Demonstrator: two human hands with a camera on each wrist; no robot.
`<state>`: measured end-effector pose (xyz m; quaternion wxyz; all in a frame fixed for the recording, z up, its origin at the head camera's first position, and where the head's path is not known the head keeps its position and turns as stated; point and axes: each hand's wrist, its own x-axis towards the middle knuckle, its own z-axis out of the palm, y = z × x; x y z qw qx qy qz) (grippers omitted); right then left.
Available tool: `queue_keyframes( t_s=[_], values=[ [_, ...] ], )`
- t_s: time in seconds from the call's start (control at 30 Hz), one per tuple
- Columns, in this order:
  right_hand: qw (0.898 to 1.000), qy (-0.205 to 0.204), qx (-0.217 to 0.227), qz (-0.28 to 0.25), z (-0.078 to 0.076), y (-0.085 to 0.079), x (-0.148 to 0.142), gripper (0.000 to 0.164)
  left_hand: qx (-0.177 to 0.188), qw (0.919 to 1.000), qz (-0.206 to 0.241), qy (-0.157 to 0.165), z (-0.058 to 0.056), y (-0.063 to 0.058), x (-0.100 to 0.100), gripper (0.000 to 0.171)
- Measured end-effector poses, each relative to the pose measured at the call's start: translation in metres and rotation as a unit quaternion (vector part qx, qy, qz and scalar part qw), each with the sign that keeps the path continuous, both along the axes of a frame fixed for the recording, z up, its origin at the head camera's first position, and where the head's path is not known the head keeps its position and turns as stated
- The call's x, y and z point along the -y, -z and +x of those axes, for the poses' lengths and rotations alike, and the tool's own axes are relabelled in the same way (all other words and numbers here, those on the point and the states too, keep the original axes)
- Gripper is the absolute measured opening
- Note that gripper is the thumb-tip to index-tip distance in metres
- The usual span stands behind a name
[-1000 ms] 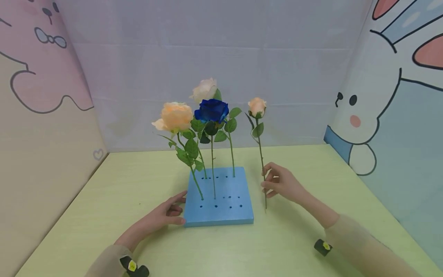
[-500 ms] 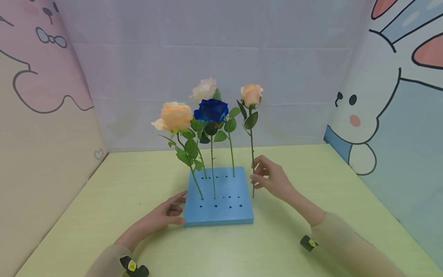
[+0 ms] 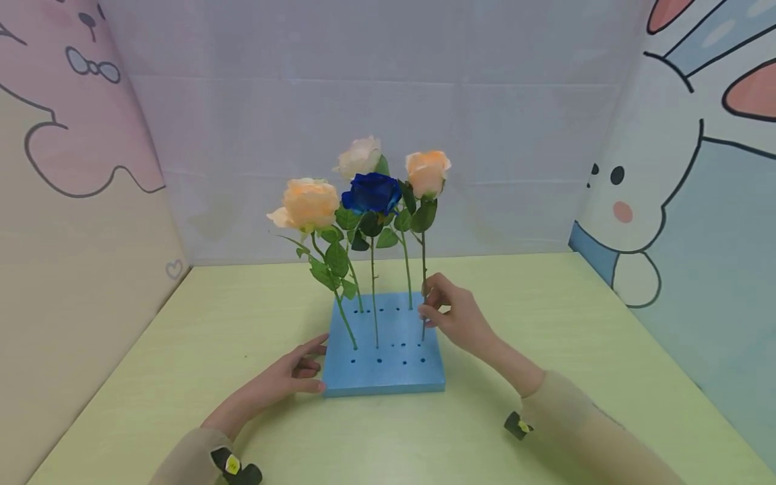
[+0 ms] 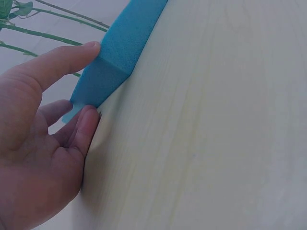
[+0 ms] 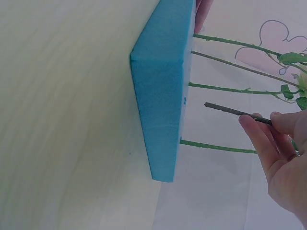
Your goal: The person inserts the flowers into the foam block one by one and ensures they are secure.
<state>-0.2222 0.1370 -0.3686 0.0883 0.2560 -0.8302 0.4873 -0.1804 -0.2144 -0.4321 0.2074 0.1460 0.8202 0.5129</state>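
My right hand [image 3: 455,313] pinches the stem of a peach rose [image 3: 427,174] between thumb and fingers, holding it upright over the right part of a blue foam board [image 3: 400,377]. In the right wrist view the stem's lower tip [image 5: 211,105] hangs free, a little apart from the board's holed face. My left hand [image 3: 291,370] rests against the board's left edge, its fingers and thumb touching the side without curling round it. Standing in the board are a larger peach rose [image 3: 309,202], a blue rose [image 3: 371,192] and a white rose [image 3: 359,157].
Several holes dot the board's top, including a row along the front [image 3: 379,361]. Another green stem [image 3: 407,273] stands at its back right. The board lies on a pale yellow-green table [image 3: 242,316], with a fabric backdrop [image 3: 515,135] behind.
My right hand has carried the peach rose leftward, from beside the board to above its right part. The left hand and the board have stayed in place.
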Motion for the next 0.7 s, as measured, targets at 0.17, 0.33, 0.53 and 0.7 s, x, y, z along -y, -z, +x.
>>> queue_keyframes(
  t_s=[0.17,0.33,0.53,0.7],
  values=[
    [1.000,0.009,-0.001,0.001,0.000,0.005,0.004,0.023,-0.003,1.0000,0.000,0.004,-0.001,0.001,0.000,0.092],
    [1.000,0.007,-0.014,0.004,0.000,0.009,0.004,0.023,-0.004,1.0000,0.002,0.008,-0.002,0.003,0.002,0.091],
    [1.000,0.002,-0.024,0.007,0.000,0.013,0.004,0.023,-0.001,0.9999,0.006,0.010,-0.002,0.005,0.003,0.090],
    [1.000,-0.012,-0.012,0.005,0.000,0.013,0.004,0.025,-0.002,0.9999,0.009,0.013,-0.002,0.005,0.003,0.090]
  ],
)
